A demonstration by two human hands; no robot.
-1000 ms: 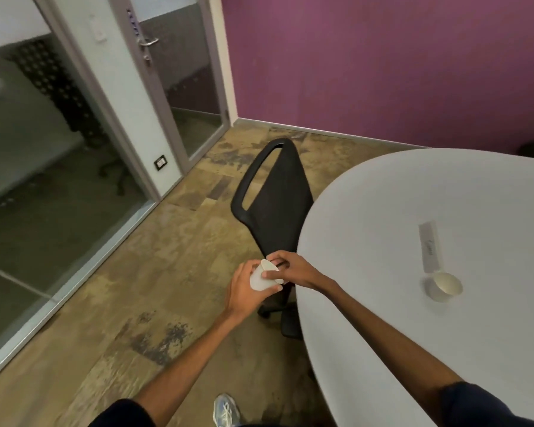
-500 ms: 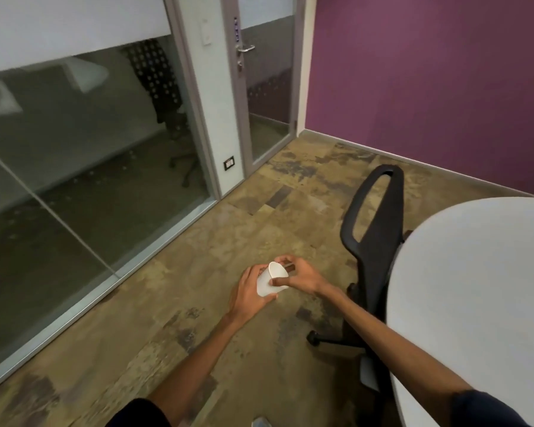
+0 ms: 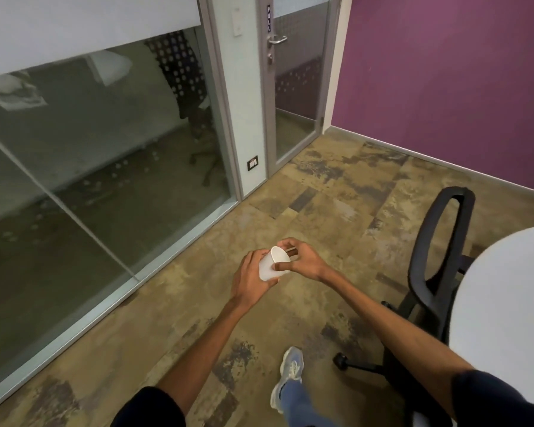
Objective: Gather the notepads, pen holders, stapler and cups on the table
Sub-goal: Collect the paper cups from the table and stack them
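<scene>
Our left hand [image 3: 249, 280] curls its fingers round the lower wall of the tipped white paper cup [image 3: 270, 269]. Our right hand [image 3: 304, 261] pinches its rim, probably to steady so light a thing. Left of the fingers stands a glass partition [image 3: 90, 180], beneath them mottled floor [image 3: 321, 211], and right of them a black chair [image 3: 429, 285] and the white table [image 3: 506, 288].

White paper cup [image 3: 271, 264], tilted, open mouth up and rightward; held above the floor; table [image 3: 506, 291] edge at right
</scene>
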